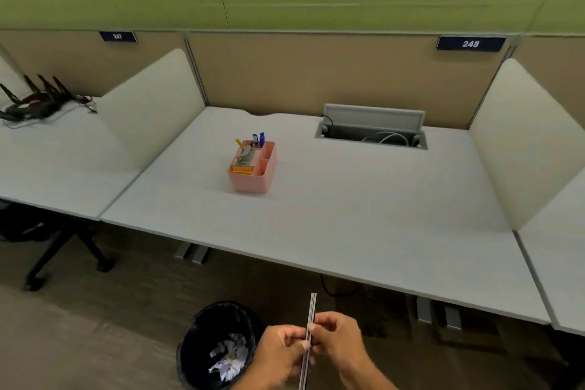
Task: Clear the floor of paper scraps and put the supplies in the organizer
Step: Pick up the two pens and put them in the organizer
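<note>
Both hands pinch a thin grey ruler (308,339) edge-on, the left hand (281,355) and right hand (337,342) closed around its middle. Just left, a black bin (202,326) holds paper scraps (228,358). The pink organizer (253,168) sits on the table (348,215) beyond.

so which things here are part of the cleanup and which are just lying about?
Job:
ruler, pinched in left hand and right hand
pink organizer on the desk
black bin with paper scraps inside

Bystanders:
router on the neighbouring desk
open cable hatch
office chair
</note>
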### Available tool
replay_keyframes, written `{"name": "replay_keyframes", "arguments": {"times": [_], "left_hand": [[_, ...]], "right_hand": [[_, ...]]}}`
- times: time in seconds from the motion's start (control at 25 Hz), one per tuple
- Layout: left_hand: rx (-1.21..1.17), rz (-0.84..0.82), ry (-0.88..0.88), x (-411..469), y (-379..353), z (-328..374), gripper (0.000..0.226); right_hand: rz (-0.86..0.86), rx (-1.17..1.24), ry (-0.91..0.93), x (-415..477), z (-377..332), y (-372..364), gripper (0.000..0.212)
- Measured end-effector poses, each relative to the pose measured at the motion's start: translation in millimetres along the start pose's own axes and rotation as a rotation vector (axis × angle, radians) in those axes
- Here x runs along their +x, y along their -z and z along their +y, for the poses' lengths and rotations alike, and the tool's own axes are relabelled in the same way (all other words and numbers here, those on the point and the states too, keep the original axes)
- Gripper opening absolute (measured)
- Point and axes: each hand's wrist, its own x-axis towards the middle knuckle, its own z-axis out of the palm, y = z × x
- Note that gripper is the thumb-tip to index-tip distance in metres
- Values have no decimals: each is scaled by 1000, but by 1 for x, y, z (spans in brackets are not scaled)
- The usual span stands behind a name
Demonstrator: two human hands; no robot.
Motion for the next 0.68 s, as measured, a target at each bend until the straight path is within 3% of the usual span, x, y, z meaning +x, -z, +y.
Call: {"name": "replay_keyframes", "arguments": {"times": [0.32,0.68], "left_hand": [[70,60,-17,-2,13,59,17],[113,65,-126,93,84,128,13]], "right_hand": [[-74,-171,103,11,-63,-1,3],[-45,-265,206,112,-158,-36,2]]}}
